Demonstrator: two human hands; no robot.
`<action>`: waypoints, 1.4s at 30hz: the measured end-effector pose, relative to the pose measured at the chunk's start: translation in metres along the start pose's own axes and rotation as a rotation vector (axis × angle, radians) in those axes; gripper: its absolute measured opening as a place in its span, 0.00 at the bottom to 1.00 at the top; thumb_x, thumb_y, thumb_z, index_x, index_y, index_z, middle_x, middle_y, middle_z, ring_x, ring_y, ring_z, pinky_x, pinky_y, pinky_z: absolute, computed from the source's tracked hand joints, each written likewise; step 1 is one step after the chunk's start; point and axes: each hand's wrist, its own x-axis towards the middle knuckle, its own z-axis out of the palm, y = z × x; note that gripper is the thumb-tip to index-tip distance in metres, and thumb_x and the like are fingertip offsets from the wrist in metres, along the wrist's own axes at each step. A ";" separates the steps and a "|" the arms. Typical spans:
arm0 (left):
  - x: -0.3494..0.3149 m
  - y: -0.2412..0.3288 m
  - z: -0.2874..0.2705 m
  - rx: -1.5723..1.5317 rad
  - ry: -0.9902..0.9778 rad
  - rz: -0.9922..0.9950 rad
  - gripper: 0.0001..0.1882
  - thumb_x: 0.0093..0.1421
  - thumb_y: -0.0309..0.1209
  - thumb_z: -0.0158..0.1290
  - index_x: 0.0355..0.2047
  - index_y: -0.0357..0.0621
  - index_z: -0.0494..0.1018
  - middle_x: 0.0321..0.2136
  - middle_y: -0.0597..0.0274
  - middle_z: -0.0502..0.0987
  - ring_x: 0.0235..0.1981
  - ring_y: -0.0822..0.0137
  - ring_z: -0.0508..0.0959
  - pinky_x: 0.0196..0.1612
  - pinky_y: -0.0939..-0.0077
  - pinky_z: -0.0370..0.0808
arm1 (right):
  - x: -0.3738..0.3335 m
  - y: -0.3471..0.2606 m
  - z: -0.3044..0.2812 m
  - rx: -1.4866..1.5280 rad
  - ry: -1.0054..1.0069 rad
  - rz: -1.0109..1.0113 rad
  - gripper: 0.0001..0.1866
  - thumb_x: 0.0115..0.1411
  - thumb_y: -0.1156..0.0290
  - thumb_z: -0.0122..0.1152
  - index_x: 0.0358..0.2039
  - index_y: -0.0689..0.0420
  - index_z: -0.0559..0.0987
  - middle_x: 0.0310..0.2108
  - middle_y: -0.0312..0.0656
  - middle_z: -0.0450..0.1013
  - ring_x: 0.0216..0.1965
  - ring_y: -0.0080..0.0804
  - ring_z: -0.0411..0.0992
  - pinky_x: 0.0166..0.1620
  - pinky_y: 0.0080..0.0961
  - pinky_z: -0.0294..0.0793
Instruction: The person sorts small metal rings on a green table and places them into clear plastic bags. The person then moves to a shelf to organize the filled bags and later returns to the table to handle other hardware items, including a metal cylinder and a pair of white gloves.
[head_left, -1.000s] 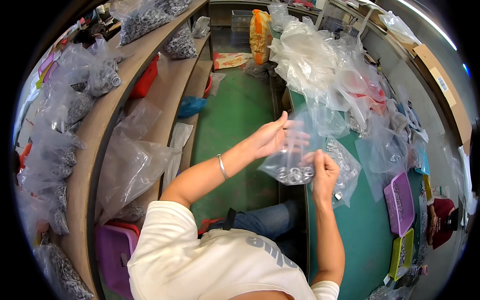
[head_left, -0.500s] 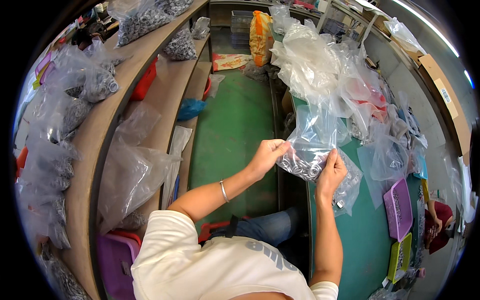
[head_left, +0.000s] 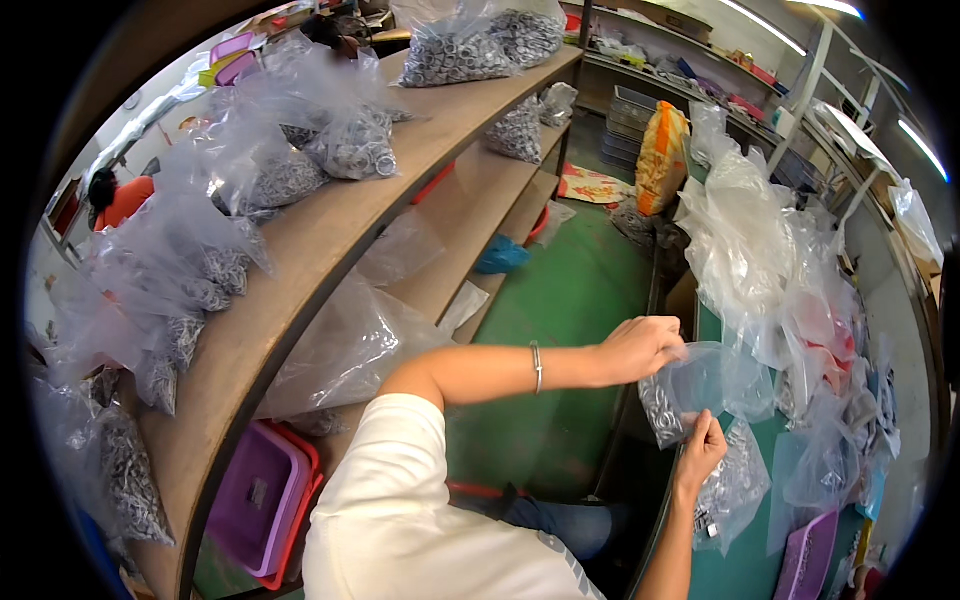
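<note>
A clear plastic bag (head_left: 662, 408) with shiny metal rings gathered at one end is between my hands, above the near edge of the green-topped table. My left hand (head_left: 645, 350) is closed, pinching the bag's upper edge, and its fingers are slightly smeared. My right hand (head_left: 703, 452) has thumb and fingers closed on the bag's lower right side. Just right of that hand, a second clear bag of small metal parts (head_left: 738, 480) lies on the table.
Clear empty bags (head_left: 745, 240) are heaped along the table, with a purple basket (head_left: 808, 550) at its near end. Filled bags of metal rings (head_left: 460, 58) line the wooden shelf (head_left: 330, 235) on my left. Lower down sit a purple bin (head_left: 262, 495) and a blue bag (head_left: 502, 255).
My view has swung to the left. The bag has turned from level to tilted, its rings now at its left side. My left hand has moved higher than my right along the bag.
</note>
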 end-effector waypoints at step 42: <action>0.101 -0.163 -0.453 1.619 0.760 0.041 0.25 0.45 0.17 0.46 0.47 0.38 0.62 0.46 0.47 0.64 0.51 0.48 0.60 0.54 0.63 0.58 | -0.084 0.046 -0.015 -0.228 -0.313 0.239 0.06 0.54 0.79 0.50 0.28 0.68 0.75 0.23 0.44 0.72 0.26 0.26 0.71 0.31 0.20 0.70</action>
